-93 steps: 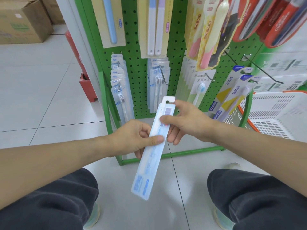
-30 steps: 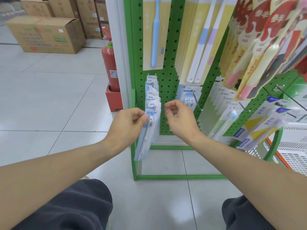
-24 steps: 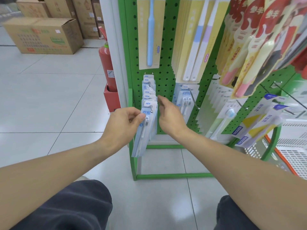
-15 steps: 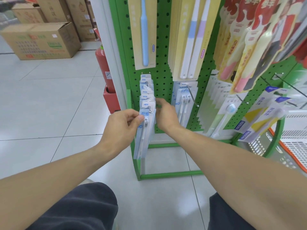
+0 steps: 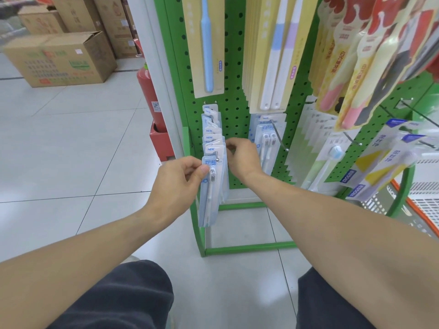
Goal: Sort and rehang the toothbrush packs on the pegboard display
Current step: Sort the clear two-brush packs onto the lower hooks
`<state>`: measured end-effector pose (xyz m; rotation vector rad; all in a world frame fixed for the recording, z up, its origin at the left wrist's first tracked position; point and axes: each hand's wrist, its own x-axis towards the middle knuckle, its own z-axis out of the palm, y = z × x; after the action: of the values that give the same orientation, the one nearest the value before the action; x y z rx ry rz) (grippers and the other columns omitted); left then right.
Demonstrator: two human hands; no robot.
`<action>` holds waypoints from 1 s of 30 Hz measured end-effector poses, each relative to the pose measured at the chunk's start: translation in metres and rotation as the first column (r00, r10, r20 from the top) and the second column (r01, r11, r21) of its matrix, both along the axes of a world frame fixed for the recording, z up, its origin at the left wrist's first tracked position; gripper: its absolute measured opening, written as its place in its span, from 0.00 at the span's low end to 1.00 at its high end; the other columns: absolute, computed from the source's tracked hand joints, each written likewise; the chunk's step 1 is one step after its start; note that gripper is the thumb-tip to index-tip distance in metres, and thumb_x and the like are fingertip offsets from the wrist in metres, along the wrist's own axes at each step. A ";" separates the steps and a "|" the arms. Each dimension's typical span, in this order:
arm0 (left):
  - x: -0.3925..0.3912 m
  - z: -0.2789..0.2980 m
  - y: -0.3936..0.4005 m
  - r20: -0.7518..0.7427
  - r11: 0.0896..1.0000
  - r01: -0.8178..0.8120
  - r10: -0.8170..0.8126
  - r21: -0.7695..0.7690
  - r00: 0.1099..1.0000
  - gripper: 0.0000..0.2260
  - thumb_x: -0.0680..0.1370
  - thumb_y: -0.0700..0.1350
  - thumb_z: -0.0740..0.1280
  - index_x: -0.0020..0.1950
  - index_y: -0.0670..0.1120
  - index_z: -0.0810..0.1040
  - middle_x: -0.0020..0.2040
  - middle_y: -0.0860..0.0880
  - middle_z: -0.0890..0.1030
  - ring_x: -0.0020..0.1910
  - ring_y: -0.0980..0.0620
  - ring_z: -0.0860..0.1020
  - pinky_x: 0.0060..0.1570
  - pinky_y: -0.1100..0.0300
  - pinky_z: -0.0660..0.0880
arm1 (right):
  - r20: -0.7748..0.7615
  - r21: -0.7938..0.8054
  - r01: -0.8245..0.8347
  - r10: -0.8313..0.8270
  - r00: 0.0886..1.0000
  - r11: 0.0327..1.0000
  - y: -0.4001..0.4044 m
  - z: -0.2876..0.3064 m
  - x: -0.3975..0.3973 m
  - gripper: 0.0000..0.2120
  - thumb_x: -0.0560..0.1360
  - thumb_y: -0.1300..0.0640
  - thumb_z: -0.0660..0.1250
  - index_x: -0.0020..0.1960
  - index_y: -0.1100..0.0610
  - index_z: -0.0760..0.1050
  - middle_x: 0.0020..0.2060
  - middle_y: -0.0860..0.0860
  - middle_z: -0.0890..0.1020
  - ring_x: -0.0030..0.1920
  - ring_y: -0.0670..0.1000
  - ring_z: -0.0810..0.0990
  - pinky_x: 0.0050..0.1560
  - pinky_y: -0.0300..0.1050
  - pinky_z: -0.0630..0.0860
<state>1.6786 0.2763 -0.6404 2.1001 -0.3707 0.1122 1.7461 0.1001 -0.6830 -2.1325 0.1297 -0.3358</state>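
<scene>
Head view shows two bare hands at a green pegboard. About eight pale blue toothbrush packs hang in a row on one hook at 12 o'clock from the hands; the exact count is hard to tell because they overlap. The left hand pinches the front pack near its top, thumb and fingers curled on its left edge. This pack sits at the hook's tip, where a small metal ball shows. The right hand reaches in just beside the row at 3 o'clock, fingers curled in a pinch at the packs' right edge; what they grip is hidden.

A second hook at 2 o'clock carries a few more blue packs, with much of its wire bare. Tall yellow packs hang above, their tops cut off. One red fire extinguisher stands at 10 o'clock, and several cardboard boxes sit far behind. Open white floor spreads to the left. A white basket at 3 o'clock is cut off by the picture's edge.
</scene>
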 end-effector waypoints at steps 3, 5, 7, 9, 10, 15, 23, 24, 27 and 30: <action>0.000 0.000 0.001 -0.004 1.000 -0.011 0.011 0.006 1.000 0.08 0.81 0.45 0.68 0.43 0.55 0.80 0.40 0.58 0.85 0.39 0.61 0.83 0.43 0.68 0.79 | 0.005 0.001 0.024 -0.024 1.000 1.000 0.001 0.002 0.002 0.08 0.80 0.64 0.65 0.51 0.60 0.83 0.42 0.51 0.84 0.41 0.48 0.79 0.36 0.33 0.70; 0.000 0.001 0.002 -0.005 1.000 -0.014 0.014 0.008 1.000 0.08 0.81 0.45 0.68 0.43 0.55 0.80 0.40 0.59 0.85 0.39 0.62 0.83 0.42 0.69 0.78 | 0.011 -0.012 0.028 -0.028 1.000 1.000 0.001 0.002 0.000 0.08 0.81 0.63 0.64 0.51 0.59 0.82 0.41 0.50 0.83 0.40 0.48 0.79 0.35 0.34 0.70; 0.000 0.002 0.001 -0.006 1.000 -0.009 0.009 0.005 1.000 0.09 0.81 0.45 0.68 0.43 0.55 0.80 0.40 0.59 0.85 0.38 0.63 0.82 0.40 0.72 0.76 | 0.020 -0.023 0.049 -0.049 0.999 0.999 -0.002 0.002 -0.002 0.08 0.82 0.62 0.63 0.51 0.59 0.81 0.40 0.51 0.83 0.39 0.48 0.79 0.37 0.37 0.73; 0.000 0.002 0.000 -0.004 1.000 -0.004 0.004 0.003 1.000 0.09 0.81 0.44 0.68 0.42 0.56 0.79 0.40 0.59 0.85 0.38 0.62 0.82 0.40 0.73 0.75 | 0.024 -0.033 0.071 -0.070 0.997 0.997 -0.006 0.003 -0.004 0.08 0.82 0.62 0.62 0.49 0.58 0.80 0.39 0.52 0.83 0.39 0.51 0.82 0.40 0.44 0.78; 0.000 0.001 0.000 -0.002 1.000 -0.005 0.005 0.004 1.000 0.09 0.81 0.44 0.68 0.42 0.55 0.79 0.40 0.58 0.85 0.38 0.61 0.82 0.40 0.72 0.76 | 0.025 -0.041 0.072 -0.071 0.997 0.997 -0.008 0.004 -0.005 0.09 0.82 0.62 0.62 0.48 0.58 0.80 0.39 0.53 0.83 0.40 0.53 0.83 0.42 0.48 0.80; -0.003 0.002 -0.002 0.002 1.000 -0.017 0.017 -0.010 1.000 0.07 0.81 0.44 0.68 0.43 0.52 0.81 0.40 0.56 0.85 0.40 0.60 0.83 0.42 0.71 0.78 | 0.051 -0.213 0.049 -0.039 0.998 0.976 -0.004 0.013 -0.018 0.11 0.81 0.61 0.63 0.43 0.61 0.80 0.35 0.55 0.82 0.36 0.57 0.82 0.41 0.55 0.81; -0.005 0.004 -0.001 0.000 0.998 -0.068 0.068 -0.003 0.998 0.06 0.80 0.46 0.69 0.44 0.53 0.82 0.39 0.57 0.85 0.41 0.59 0.84 0.48 0.63 0.81 | -0.003 -0.450 0.002 -0.004 1.000 0.893 -0.009 0.022 -0.042 0.11 0.79 0.62 0.62 0.41 0.62 0.77 0.34 0.57 0.81 0.36 0.58 0.79 0.39 0.53 0.79; -0.004 0.004 -0.001 0.001 0.997 -0.072 0.072 0.001 0.997 0.06 0.80 0.47 0.69 0.44 0.53 0.82 0.39 0.58 0.85 0.42 0.59 0.84 0.48 0.62 0.81 | -0.009 -0.453 -0.001 -0.003 1.000 0.892 -0.011 0.022 -0.045 0.10 0.79 0.62 0.62 0.40 0.63 0.78 0.34 0.57 0.81 0.35 0.57 0.79 0.39 0.53 0.80; -0.003 0.002 -0.004 -0.004 0.996 -0.091 0.091 0.002 0.996 0.06 0.81 0.48 0.68 0.45 0.50 0.83 0.40 0.55 0.85 0.42 0.56 0.84 0.49 0.59 0.82 | -0.018 -0.460 -0.022 0.015 1.000 0.888 -0.017 0.025 -0.054 0.10 0.77 0.63 0.62 0.39 0.63 0.78 0.32 0.56 0.81 0.35 0.57 0.80 0.39 0.54 0.81; -0.003 0.000 -0.008 -0.024 0.996 -0.093 0.093 -0.018 0.995 0.08 0.82 0.49 0.67 0.45 0.50 0.82 0.39 0.53 0.85 0.42 0.53 0.84 0.46 0.61 0.81 | 0.001 -0.474 -0.014 0.016 1.000 0.880 -0.021 0.032 -0.063 0.10 0.76 0.62 0.62 0.38 0.62 0.79 0.31 0.56 0.81 0.35 0.57 0.81 0.40 0.53 0.81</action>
<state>1.6754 0.2687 -0.6401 2.0982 -0.2570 0.1449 1.6830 0.0788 -0.6512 -2.6187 0.0280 -0.3937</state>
